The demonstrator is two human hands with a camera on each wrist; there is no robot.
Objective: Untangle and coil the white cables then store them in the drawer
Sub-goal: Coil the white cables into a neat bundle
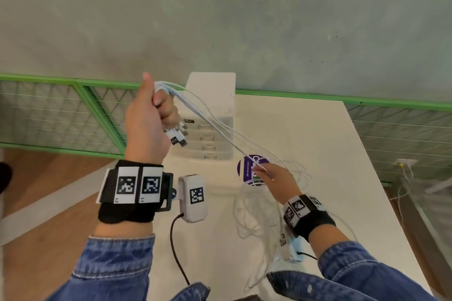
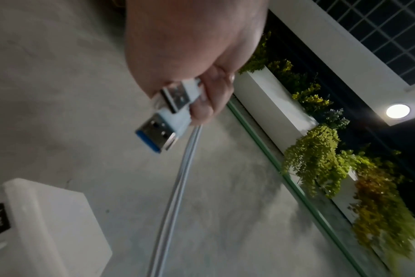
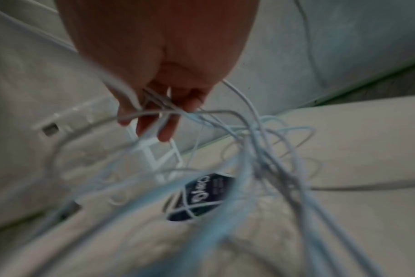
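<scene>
My left hand [image 1: 160, 109] is raised above the table's left side and grips a bunch of white cables [image 1: 215, 127] just behind their USB plugs [image 1: 178, 138]. In the left wrist view the fingers [image 2: 209, 101] curl round two plugs [image 2: 163, 129]. The strands slope down to the right to my right hand [image 1: 265, 171], which pinches them low over the table. The right wrist view shows strands running between its fingers [image 3: 163, 129], with a blurred tangle [image 3: 261, 168] below. More loose cable [image 1: 254, 217] lies on the white table [image 1: 318, 144]. A white drawer unit [image 1: 210, 105] stands at the back, its drawers closed.
A round purple sticker [image 1: 244, 168] lies on the table under the cables, by my right hand. A green mesh railing [image 1: 61, 115] runs behind and left of the table. The grey wall [image 1: 244, 19] is beyond it. A wall socket [image 1: 406, 162] with plugged leads sits low at the right.
</scene>
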